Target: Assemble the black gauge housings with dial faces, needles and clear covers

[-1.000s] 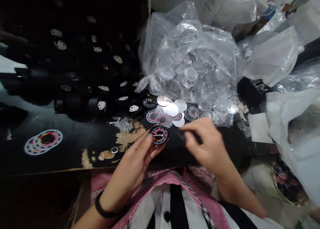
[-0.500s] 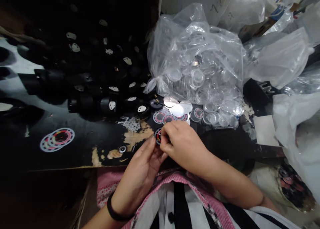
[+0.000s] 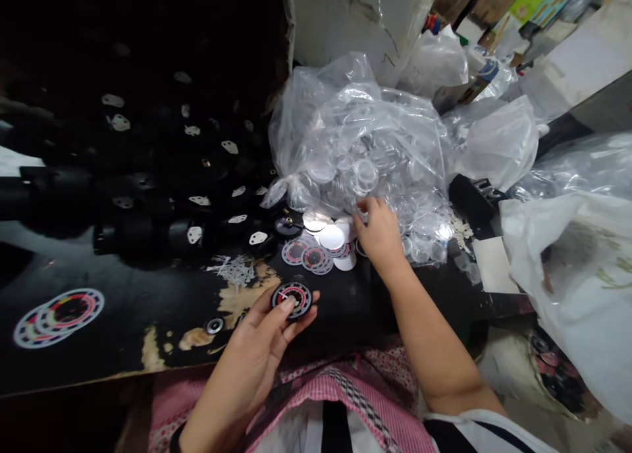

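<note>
My left hand (image 3: pixel 264 334) holds a small round gauge (image 3: pixel 299 295) with a black and red dial face, its thumb resting over the middle of the face. My right hand (image 3: pixel 382 236) reaches to the near edge of a pile of clear round plastic covers (image 3: pixel 365 175); its thumb and forefinger are apart, and its other fingers are partly hidden. Left of that hand lie several silvery discs (image 3: pixel 332 236) and printed dial discs (image 3: pixel 315 258). Small pale pins (image 3: pixel 237 270) are heaped on the black worktop (image 3: pixel 172 308).
Black housings with pale metal plates (image 3: pixel 194 235) crowd the left and back. Two overlapping dial discs (image 3: pixel 74 311) lie at far left. A small ringed part (image 3: pixel 214 325) sits near the front edge. A clear plastic bag (image 3: pixel 326 104) drapes the covers; a white bag (image 3: pixel 557 275) hangs at right.
My right hand has left the gauge and moved forward and right to the clear covers. My left hand still holds the gauge, now fully showing. The view has shifted right.
</note>
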A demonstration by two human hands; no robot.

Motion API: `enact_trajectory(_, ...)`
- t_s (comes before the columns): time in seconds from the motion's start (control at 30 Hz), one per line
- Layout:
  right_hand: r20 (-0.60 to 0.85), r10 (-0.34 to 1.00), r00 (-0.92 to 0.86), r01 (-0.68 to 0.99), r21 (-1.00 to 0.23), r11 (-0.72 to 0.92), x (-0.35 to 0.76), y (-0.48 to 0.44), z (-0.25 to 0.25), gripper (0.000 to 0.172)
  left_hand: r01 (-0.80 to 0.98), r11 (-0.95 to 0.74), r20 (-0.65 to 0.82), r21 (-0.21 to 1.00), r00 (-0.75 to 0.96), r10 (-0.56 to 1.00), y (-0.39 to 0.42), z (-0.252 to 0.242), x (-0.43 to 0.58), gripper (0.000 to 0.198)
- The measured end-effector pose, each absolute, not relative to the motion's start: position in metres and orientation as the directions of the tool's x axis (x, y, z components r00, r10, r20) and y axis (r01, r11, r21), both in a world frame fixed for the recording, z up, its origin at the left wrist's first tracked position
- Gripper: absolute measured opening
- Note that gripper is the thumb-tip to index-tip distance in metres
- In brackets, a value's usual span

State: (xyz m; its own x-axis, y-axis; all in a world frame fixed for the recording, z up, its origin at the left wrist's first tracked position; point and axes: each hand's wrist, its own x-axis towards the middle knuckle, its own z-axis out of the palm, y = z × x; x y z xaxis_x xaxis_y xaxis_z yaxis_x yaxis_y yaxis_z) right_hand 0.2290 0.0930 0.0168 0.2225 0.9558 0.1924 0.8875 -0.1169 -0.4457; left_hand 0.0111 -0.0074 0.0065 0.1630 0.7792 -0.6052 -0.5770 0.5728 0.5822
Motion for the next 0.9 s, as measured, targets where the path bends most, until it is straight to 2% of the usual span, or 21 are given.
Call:
enact_trajectory(0.1, 0.232, 0.938, 0.259, 0.838, -0.537, -0.099, 0.238, 0.088, 0.013, 0.016, -0.584, 0.622, -0.66, 0.522, 0.185, 0.728, -0.006, 0.01, 0.009, 0.025)
enact_trajectory(0.2, 0.232, 0.901, 0.367, 0.66, -0.748, -0.076, 0.235, 0.07, 0.02, 0.019, -0.611, 0.63, -0.638, 0.479, 0.25, 0.728, -0.004, 0.01, 0.008, 0.027)
enact_trajectory(0.23, 0.196, 0.912, 0.361, 0.569, -0.821, -0.049, 0.229, 0.063, 0.023, 0.021, -0.621, 0.632, -0.632, 0.463, 0.268, 0.727, -0.003, 0.01, 0.008, 0.026)
enact_trajectory(0.3, 0.1, 0.972, 0.214, 0.434, -0.901, -0.003, 0.211, 0.047, 0.03, 0.022, -0.633, 0.649, -0.635, 0.422, 0.304, 0.71, -0.001, 0.011, 0.009, 0.027)
enact_trajectory(0.37, 0.071, 0.997, 0.026, 0.421, -0.906, 0.053, 0.19, 0.035, 0.036, 0.021, -0.643, 0.658, -0.647, 0.391, 0.317, 0.694, 0.0, 0.011, 0.01, 0.029)
enact_trajectory(0.43, 0.111, 0.992, -0.065, 0.473, -0.872, 0.129, 0.175, 0.029, 0.037, 0.021, -0.648, 0.65, -0.649, 0.396, 0.304, 0.698, 0.001, 0.011, 0.01, 0.027)
enact_trajectory(0.53, 0.164, 0.986, -0.014, 0.492, -0.858, 0.149, 0.174, 0.031, 0.034, 0.023, -0.644, 0.631, -0.642, 0.433, 0.271, 0.717, 0.0, 0.01, 0.01, 0.022)
enact_trajectory(0.67, 0.13, 0.969, 0.208, 0.338, -0.94, 0.053, 0.188, 0.033, 0.04, 0.027, -0.643, 0.605, -0.612, 0.469, 0.257, 0.748, 0.0, 0.011, 0.009, 0.021)
enact_trajectory(0.73, 0.085, 0.983, 0.162, 0.302, -0.953, 0.033, 0.188, 0.029, 0.047, 0.026, -0.631, 0.583, -0.581, 0.512, 0.245, 0.776, 0.001, 0.015, 0.01, 0.024)
enact_trajectory(0.9, 0.117, 0.993, -0.013, 0.458, -0.882, 0.11, 0.176, 0.021, 0.056, 0.025, -0.566, 0.522, -0.5, 0.638, 0.212, 0.84, 0.002, 0.023, 0.012, 0.028)
